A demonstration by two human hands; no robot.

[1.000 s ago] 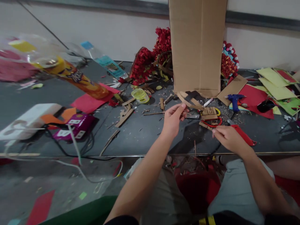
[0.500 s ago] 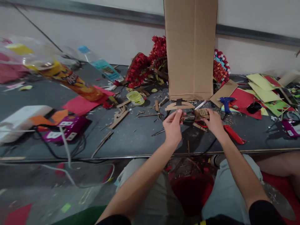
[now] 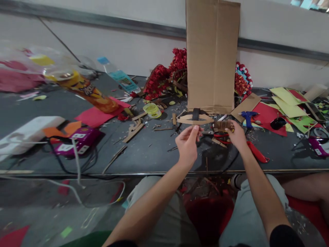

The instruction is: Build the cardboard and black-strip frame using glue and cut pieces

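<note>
My left hand [image 3: 189, 142] is closed in a pinch at the lower edge of a curved cardboard strip [image 3: 183, 120] with a black band [image 3: 196, 114] across its middle. To its right, my right hand [image 3: 235, 134] grips a small brown cardboard piece [image 3: 221, 126] between thumb and fingers, close to the strip's right end. Under and between the hands lie scissors [image 3: 223, 140] with red handles, partly hidden. A large upright cardboard panel [image 3: 213, 58] stands just behind the strip.
A red cutter [image 3: 258, 152] and a blue glue gun [image 3: 248, 119] lie to the right, near red and yellow sheets. On the left are a yellow tub [image 3: 152, 110], an orange-labelled bottle [image 3: 88, 91], a white power strip [image 3: 28, 132] and cables. Cardboard scraps litter the dark table [image 3: 151, 159].
The view has shifted, so the table's objects appear further right on the left side. The strip now shows a gap between its layers, and the small cardboard piece has turned in my right hand.
</note>
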